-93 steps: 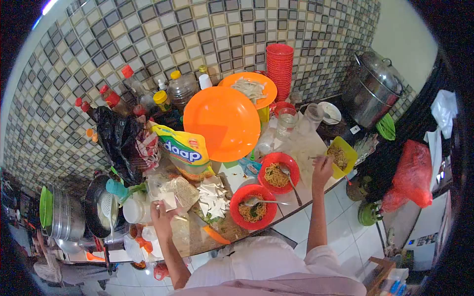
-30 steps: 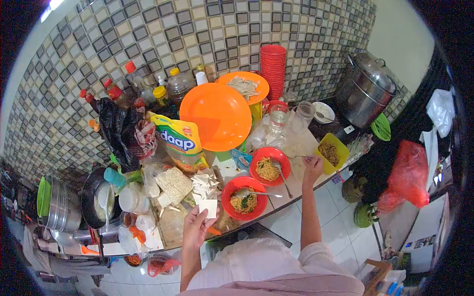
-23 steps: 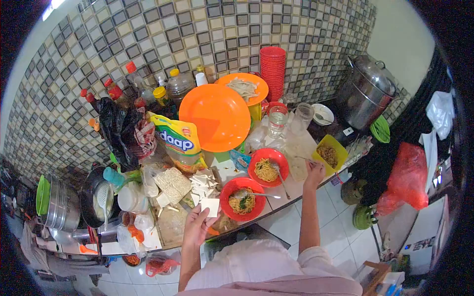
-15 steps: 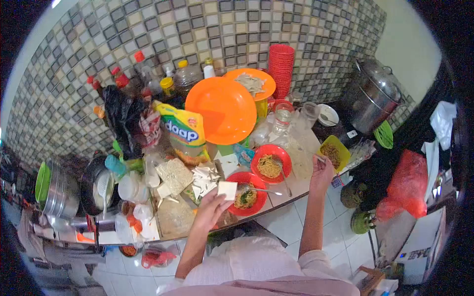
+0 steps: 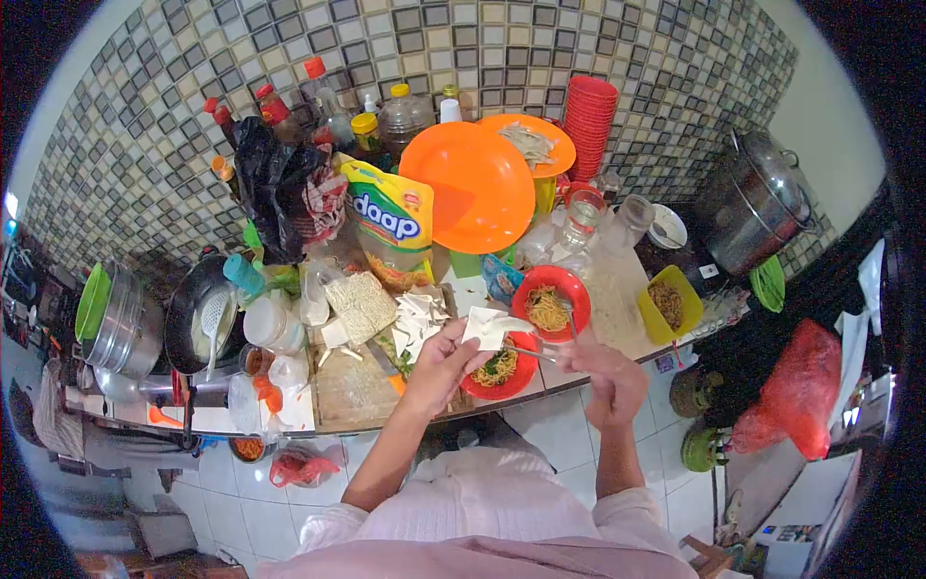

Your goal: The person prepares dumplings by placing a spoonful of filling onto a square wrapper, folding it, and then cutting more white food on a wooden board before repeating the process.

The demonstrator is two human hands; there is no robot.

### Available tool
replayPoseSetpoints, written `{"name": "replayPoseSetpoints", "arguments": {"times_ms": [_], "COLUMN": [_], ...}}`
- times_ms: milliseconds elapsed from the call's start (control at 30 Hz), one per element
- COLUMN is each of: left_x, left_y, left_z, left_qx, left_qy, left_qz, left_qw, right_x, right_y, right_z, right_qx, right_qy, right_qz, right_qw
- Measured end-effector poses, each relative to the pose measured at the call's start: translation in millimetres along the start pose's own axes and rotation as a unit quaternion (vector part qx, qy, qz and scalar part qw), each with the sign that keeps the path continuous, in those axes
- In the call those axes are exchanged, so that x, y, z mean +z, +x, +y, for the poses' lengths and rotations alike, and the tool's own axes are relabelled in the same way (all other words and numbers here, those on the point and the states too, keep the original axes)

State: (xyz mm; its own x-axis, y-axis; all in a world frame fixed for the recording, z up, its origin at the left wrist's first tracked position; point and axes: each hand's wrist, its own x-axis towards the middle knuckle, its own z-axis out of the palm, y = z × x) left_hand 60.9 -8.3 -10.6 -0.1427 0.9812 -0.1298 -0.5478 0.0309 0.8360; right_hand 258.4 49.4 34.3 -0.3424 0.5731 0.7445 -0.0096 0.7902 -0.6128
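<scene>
My left hand (image 5: pixel 439 372) pinches a square white dough wrapper (image 5: pixel 489 326) above the nearer red bowl (image 5: pixel 497 391), which holds noodles and greens. My right hand (image 5: pixel 608 384) is closed beside that bowl, fingertips at the end of a thin metal handle (image 5: pixel 535 352). Whether the fingers grip this handle or something smaller is hidden. Just behind is a second red bowl (image 5: pixel 569 280) of noodles with a utensil in it. Loose white wrappers (image 5: pixel 420 318) lie in a pile left of the bowls, next to a block of dried noodles (image 5: pixel 360 307).
A yellow container (image 5: pixel 662 323) of brown filling stands at the counter's right. Behind are orange plates (image 5: pixel 473 188), stacked red bowls (image 5: pixel 588 130), glass jars (image 5: pixel 584 217) and a yellow pouch (image 5: pixel 386 222). A wok (image 5: pixel 188 323) sits left and a large steel pot (image 5: pixel 757 207) right.
My right hand has moved left from the yellow container to beside the wrapper and nearer bowl. My left hand still holds the wrapper, now tilted differently. The whole view has shifted slightly.
</scene>
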Motion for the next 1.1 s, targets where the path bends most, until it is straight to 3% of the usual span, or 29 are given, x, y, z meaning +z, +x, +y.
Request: {"name": "replayPoseSetpoints", "arguments": {"times_ms": [33, 133, 233, 367, 467, 533, 567, 633, 667, 733, 867, 933, 1000, 1033, 1067, 1100], "left_x": [1.3, 8.7, 10.7, 11.7, 6.8, 5.5, 4.6, 0.7, -1.3, -2.1, -4.8, -10.0, -17.0, -22.3, -26.9, -30.5], "left_y": [-1.0, -4.8, -6.2, -7.4, -7.6, -9.3, -10.1, -11.4, -11.5, -15.4, -21.4, -24.0, -25.6, -27.8, -31.4, -34.6], "left_z": [0.7, 6.0, 8.2, 9.0, 6.3, 8.1, 8.7, 7.2, 8.1, 16.1, 25.9, 29.1, 31.9, 31.5, 32.6, 35.7], "left_qx": [0.001, 0.001, -0.005, -0.018, -0.030, -0.034, -0.040, -0.036, -0.032, -0.039, -0.029, -0.017, -0.002, 0.001, 0.002, 0.006], "left_qy": [-0.001, -0.008, -0.015, -0.032, -0.041, -0.044, -0.048, -0.074, -0.099, -0.134, -0.154, -0.148, -0.142, -0.140, -0.139, -0.138], "left_qz": [-0.002, -0.001, 0.000, -0.013, -0.044, -0.046, -0.048, -0.051, -0.055, -0.051, 0.015, 0.014, 0.011, 0.038, 0.065, 0.067], "left_qw": [1.000, 1.000, 1.000, 0.999, 0.998, 0.997, 0.997, 0.995, 0.993, 0.989, 0.987, 0.989, 0.990, 0.989, 0.988, 0.988], "right_x": [-2.1, 0.2, -5.1, -3.1, -1.3, -2.5, -4.9, -8.2, -13.6, -30.5, -52.2, -57.8, -54.5, -51.2, -49.7, -46.8], "right_y": [2.9, 6.9, 4.5, -0.8, -6.3, -19.1, -18.3, -8.5, -10.5, -22.0, -74.6, -95.0, -97.5, -93.8, -92.3, -85.8], "right_z": [-1.9, -6.4, -12.3, -9.9, -3.8, 2.1, 5.0, 4.6, 12.3, 45.5, 133.2, 154.3, 151.4, 148.3, 142.0, 127.9], "right_qx": [-0.094, -0.163, -0.141, -0.141, -0.144, -0.017, -0.018, 0.146, 0.144, 0.200, 0.225, 0.211, 0.369, 0.366, 0.332, 0.278], "right_qy": [-0.053, -0.012, -0.029, 0.005, -0.045, 0.056, 0.056, 0.171, 0.172, 0.182, 0.016, 0.006, -0.011, -0.007, -0.242, -0.462], "right_qz": [-0.024, -0.018, -0.099, -0.044, -0.043, 0.127, 0.126, 0.325, 0.324, 0.425, 0.461, 0.435, 0.411, 0.409, 0.387, 0.344], "right_qw": [0.994, 0.986, 0.985, 0.989, 0.988, 0.990, 0.990, 0.919, 0.919, 0.864, 0.858, 0.875, 0.833, 0.836, 0.826, 0.769]}}
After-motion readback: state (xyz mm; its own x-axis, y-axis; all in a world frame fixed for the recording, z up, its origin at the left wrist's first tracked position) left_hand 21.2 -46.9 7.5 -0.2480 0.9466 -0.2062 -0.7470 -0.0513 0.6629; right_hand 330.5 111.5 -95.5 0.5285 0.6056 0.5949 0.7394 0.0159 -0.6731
